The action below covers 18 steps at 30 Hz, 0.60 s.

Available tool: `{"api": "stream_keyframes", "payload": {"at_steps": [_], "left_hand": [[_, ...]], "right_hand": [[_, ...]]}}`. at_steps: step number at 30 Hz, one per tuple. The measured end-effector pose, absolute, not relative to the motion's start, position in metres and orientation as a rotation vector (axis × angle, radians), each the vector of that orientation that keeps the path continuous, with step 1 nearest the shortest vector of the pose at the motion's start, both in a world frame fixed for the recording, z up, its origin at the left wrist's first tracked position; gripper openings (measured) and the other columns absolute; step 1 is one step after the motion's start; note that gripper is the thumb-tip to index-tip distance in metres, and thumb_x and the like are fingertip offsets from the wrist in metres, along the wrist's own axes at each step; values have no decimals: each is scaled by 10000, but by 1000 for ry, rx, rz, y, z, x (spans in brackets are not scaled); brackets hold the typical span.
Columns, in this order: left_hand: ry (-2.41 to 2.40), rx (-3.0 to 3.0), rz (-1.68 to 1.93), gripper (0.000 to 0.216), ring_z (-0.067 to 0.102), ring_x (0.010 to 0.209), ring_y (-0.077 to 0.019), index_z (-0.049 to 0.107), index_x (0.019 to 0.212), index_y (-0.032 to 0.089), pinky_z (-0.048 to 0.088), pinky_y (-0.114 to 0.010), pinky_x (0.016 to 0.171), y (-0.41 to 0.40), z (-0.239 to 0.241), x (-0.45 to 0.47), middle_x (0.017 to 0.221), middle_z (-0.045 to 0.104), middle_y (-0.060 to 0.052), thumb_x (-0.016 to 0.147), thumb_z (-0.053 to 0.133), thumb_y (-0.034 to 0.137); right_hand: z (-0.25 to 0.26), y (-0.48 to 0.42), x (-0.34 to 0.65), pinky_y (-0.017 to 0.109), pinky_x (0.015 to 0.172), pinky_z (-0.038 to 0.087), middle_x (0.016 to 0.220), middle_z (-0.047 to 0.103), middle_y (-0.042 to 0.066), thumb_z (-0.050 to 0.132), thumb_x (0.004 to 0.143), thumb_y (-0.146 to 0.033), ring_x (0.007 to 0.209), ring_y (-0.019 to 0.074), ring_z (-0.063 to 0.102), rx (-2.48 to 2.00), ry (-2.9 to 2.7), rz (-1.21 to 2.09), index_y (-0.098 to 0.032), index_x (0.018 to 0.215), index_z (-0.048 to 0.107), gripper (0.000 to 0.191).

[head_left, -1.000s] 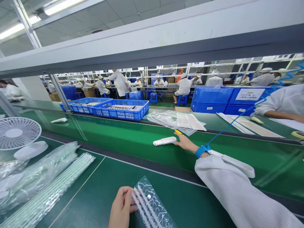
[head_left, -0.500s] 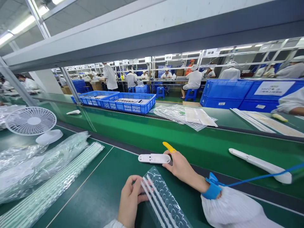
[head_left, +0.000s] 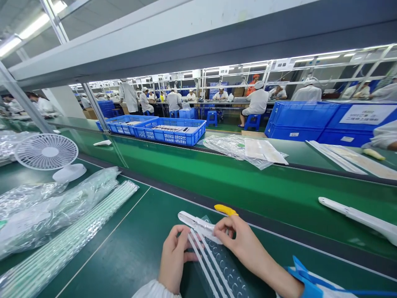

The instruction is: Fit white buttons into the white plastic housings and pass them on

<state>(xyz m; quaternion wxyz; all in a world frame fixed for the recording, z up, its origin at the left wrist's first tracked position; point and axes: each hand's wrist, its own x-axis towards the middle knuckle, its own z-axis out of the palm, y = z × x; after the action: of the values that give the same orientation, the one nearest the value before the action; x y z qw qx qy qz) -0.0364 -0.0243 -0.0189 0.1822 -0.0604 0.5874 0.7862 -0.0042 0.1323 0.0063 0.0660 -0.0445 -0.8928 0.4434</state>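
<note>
My left hand (head_left: 175,254) is closed, thumb and fingers pinching the upper left edge of a clear plastic sheet (head_left: 228,265) with long white strips (head_left: 204,258) and rows of curved marks. My right hand (head_left: 240,238) wears a yellow finger cot (head_left: 226,210) on one finger. Its thumb and fingers close on the right end of a long white plastic housing (head_left: 195,222), whose left end is rounded. That housing lies tilted across the top of the sheet, close to my left fingertips. Whether the two touch is not clear.
A green conveyor belt (head_left: 173,165) runs past the bench, carrying another white housing (head_left: 356,217) at right. Bundled strips in plastic (head_left: 71,231) and a white desk fan (head_left: 49,152) occupy the left. Blue baskets (head_left: 180,132) stand beyond. A co-worker's sleeve (head_left: 386,134) shows at far right.
My right hand has brought the white housing down toward me, from the bench edge to the top of the sheet. The other housing has shifted right in view. My left hand keeps its pinch.
</note>
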Motion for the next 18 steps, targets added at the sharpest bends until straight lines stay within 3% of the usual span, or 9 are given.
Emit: {"api": "stream_keyframes", "payload": {"at_steps": [6, 9, 12, 18], "left_hand": [[1694, -81, 2134, 384, 528, 488, -119, 630, 642, 132, 453, -210, 420, -19, -19, -30, 512, 573, 8, 536, 719, 490], [1722, -59, 2067, 389, 450, 451, -88, 652, 621, 118, 435, -198, 398, -19, -22, -29, 473, 507, 35, 492, 752, 472], [1731, -35, 2023, 400, 442, 467, -96, 647, 623, 121, 453, -216, 403, -20, -25, -30, 486, 484, 41, 495, 742, 488], [1776, 3, 2013, 383, 429, 479, -97, 612, 676, 145, 452, -221, 410, -21, -27, -30, 516, 469, 52, 538, 709, 488]], "right_hand": [[2, 134, -5, 236, 498, 424, 590, 603, -1, 470, 717, -155, 530, 132, 536, -117, -2675, 1436, -191, 617, 513, 115], [2, 133, -2, 299, 571, 441, 695, 614, 40, 483, 719, -174, 620, 173, 548, -132, -2639, 1371, -185, 711, 535, 54], [3, 129, 5, 377, 707, 411, 822, 576, 75, 490, 758, -192, 776, 219, 516, 8, -2572, 1159, -182, 821, 558, 94], [2, 122, 11, 340, 573, 416, 699, 542, 60, 442, 822, -131, 669, 202, 483, 342, -2587, 765, -176, 741, 592, 176]]}}
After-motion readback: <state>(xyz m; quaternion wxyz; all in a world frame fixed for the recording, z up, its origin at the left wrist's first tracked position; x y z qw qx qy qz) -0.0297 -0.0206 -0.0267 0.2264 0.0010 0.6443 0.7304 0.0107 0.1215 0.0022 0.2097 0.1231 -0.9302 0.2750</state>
